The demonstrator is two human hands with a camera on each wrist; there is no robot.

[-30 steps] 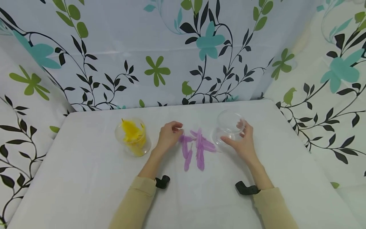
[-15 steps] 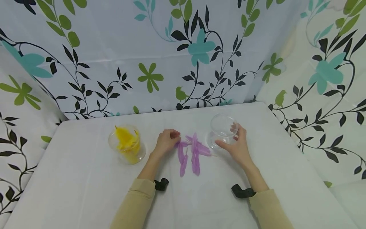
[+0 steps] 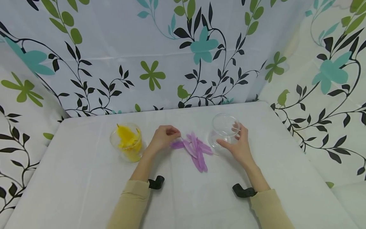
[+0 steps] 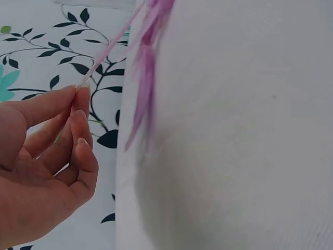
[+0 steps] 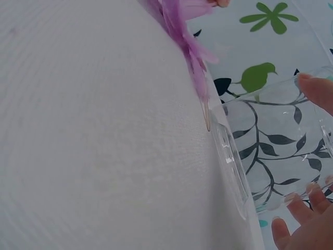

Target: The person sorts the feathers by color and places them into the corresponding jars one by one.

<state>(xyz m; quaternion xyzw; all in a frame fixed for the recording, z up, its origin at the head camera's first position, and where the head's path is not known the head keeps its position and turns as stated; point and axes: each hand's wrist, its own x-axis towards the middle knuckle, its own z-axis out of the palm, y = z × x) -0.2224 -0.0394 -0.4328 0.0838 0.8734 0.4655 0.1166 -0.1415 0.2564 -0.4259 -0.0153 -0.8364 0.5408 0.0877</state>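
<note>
White-topped desk (image 3: 71, 181); pale hanging cloth (image 3: 168, 47), teal, green and black botanical print, beyond far, left, right edges.

No text, label, brand name, number or sign is legible in any view.
</note>
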